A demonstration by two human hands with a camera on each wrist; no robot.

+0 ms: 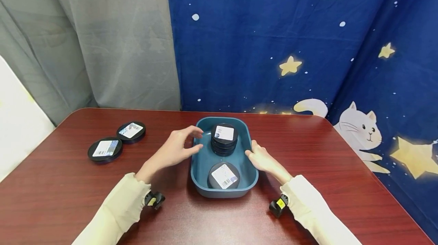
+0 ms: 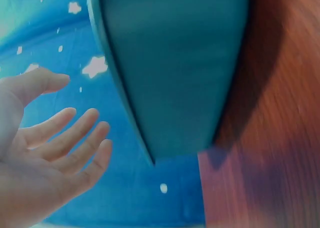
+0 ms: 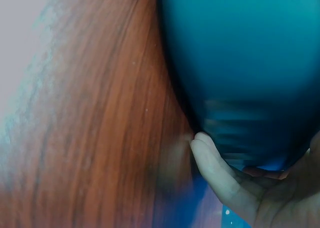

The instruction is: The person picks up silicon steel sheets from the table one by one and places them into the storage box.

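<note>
A blue-green plastic bin (image 1: 198, 169) stands on the table. Inside, towards its far end, is a stack of flat round black discs (image 1: 224, 140), the top one bearing a white label. Another labelled disc (image 1: 213, 178) lies at the near end. My right hand (image 1: 265, 160) holds the bin's right side, thumb at the rim and fingers along the outer wall; the right wrist view has this wall blurred. Beside the left rim, my left hand (image 1: 176, 147) is held with thumb and fingers apart. In the left wrist view its fingers (image 2: 75, 148) do not touch the bin's wall.
Two more black discs with labels, one nearer (image 1: 105, 150) and one farther (image 1: 131, 132), lie on the left of the reddish-brown table (image 1: 342, 184). A grey curtain (image 1: 126, 39) and a blue starred curtain (image 1: 256, 47) hang behind the table's far edge.
</note>
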